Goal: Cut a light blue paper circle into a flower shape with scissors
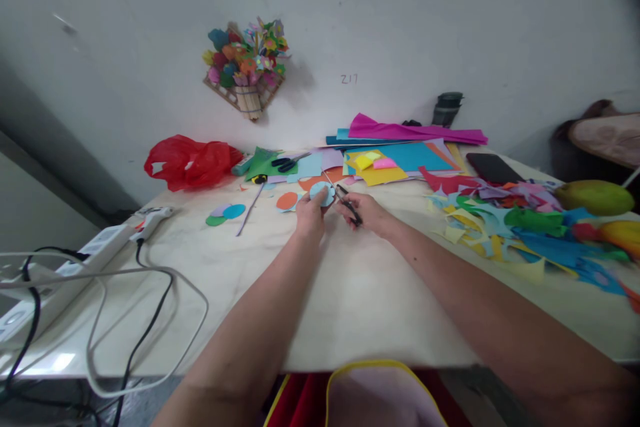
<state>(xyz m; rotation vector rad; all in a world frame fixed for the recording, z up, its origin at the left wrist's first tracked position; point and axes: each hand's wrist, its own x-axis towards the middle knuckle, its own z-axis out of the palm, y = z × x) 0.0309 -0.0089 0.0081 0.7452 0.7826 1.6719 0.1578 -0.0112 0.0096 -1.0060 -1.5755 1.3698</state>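
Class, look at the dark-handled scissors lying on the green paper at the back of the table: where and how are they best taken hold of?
Probably by the dark handles, coming from the near left. The scissors lie with these handles toward the left and the blades pointing right and slightly away, so that approach should stay clear of the points.

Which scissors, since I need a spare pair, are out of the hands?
The scissors lying partly over the green sheet; the other pair is held in the right hand.

Left forearm reaches from seven o'clock, right forearm from four; left hand pinches, right hand curls beside it.
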